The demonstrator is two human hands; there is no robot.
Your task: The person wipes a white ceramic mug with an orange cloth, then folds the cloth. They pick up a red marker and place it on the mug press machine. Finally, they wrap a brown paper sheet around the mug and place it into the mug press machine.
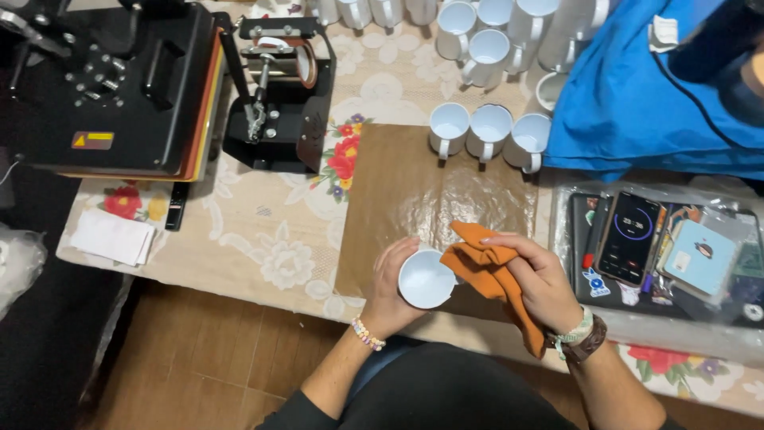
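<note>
My left hand (387, 283) wraps around a plain white mug (426, 279), held upright at the near edge of the table with its mouth toward the camera. My right hand (537, 275) grips an orange cloth (487, 271) and presses it against the mug's right side. Both hands hover over a brown sheet (414, 191) lying on the floral tablecloth (263, 239).
Three white mugs (487, 131) stand at the sheet's far edge, with several more (485, 36) behind. A black mug press (278, 95) and a flat heat press (111, 87) sit far left. A blue cloth (652, 95), a phone (630, 236) and cards lie right.
</note>
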